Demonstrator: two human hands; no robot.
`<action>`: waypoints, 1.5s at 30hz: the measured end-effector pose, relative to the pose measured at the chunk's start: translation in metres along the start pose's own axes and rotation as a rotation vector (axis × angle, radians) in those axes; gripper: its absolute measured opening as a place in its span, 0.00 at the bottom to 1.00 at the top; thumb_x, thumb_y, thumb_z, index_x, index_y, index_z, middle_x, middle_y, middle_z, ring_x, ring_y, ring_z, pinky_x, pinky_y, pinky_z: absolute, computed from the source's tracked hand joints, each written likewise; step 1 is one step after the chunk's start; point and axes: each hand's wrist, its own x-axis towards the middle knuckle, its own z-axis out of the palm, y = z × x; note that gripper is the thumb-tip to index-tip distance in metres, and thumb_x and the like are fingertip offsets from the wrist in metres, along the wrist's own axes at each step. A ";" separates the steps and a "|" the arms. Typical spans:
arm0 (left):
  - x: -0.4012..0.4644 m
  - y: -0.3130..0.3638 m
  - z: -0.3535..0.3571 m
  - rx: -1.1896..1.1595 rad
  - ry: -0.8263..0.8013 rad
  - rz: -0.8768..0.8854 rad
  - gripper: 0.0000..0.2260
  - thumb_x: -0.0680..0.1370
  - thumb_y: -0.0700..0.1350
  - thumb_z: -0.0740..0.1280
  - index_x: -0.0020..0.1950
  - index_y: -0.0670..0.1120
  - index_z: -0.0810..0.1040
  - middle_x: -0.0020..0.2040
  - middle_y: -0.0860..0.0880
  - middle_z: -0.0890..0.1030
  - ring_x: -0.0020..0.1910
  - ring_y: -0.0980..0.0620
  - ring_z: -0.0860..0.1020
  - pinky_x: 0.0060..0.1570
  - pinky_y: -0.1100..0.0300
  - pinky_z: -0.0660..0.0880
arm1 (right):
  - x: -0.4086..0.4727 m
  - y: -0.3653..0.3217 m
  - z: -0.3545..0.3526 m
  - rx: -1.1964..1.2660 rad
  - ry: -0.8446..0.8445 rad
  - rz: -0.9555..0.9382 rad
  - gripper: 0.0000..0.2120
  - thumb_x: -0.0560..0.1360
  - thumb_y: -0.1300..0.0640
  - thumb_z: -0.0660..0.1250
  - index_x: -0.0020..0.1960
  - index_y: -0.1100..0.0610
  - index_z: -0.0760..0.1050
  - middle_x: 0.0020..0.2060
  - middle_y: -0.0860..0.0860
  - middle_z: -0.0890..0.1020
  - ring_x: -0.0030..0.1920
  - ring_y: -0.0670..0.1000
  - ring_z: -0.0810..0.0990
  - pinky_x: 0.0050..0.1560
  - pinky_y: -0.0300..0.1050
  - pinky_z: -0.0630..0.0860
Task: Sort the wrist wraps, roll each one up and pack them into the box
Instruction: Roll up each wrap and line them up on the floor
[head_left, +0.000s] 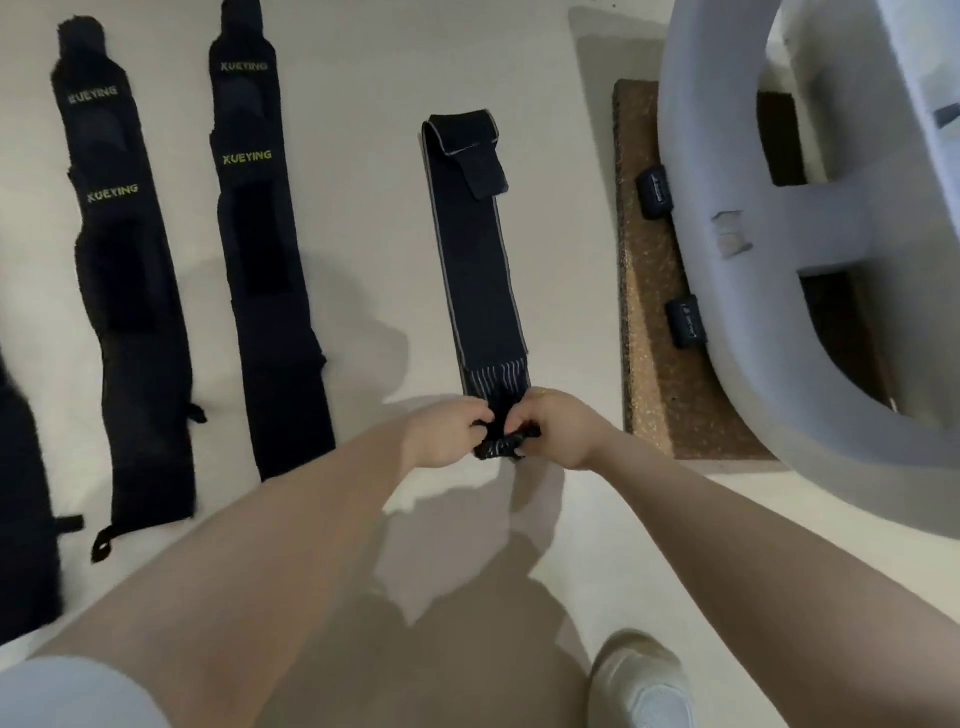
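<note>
The near end of the grey-edged wrist wrap (475, 249), stretched toward 12 o'clock, is pinched by left hand (445, 434) and right hand (558, 428), apparently starting a roll needing even, tight turns.

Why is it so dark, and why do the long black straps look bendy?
Head view: dim light, soft grey shadows under both arms; the wide lens bows the wrist wraps near the left edge; the hands look slightly soft, and the black cloth shows little detail.
</note>
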 end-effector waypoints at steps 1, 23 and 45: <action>0.001 0.003 0.003 0.010 0.019 -0.013 0.16 0.83 0.43 0.55 0.67 0.40 0.72 0.67 0.45 0.72 0.67 0.47 0.68 0.63 0.61 0.62 | -0.004 0.004 0.000 0.002 -0.065 -0.003 0.11 0.71 0.67 0.68 0.52 0.60 0.81 0.43 0.51 0.76 0.46 0.50 0.74 0.43 0.34 0.67; 0.017 -0.010 0.061 0.303 0.526 0.025 0.12 0.81 0.43 0.60 0.61 0.40 0.74 0.73 0.51 0.65 0.67 0.49 0.67 0.53 0.58 0.69 | 0.013 0.040 0.031 -0.201 0.216 -0.207 0.15 0.79 0.53 0.58 0.55 0.64 0.76 0.50 0.57 0.74 0.45 0.59 0.76 0.44 0.49 0.73; 0.025 -0.009 0.046 0.468 0.610 0.025 0.11 0.60 0.38 0.77 0.39 0.42 0.79 0.39 0.47 0.77 0.38 0.46 0.77 0.35 0.58 0.71 | 0.039 0.005 0.013 -0.319 0.440 -0.089 0.08 0.68 0.66 0.69 0.44 0.61 0.71 0.42 0.54 0.72 0.36 0.55 0.71 0.30 0.44 0.66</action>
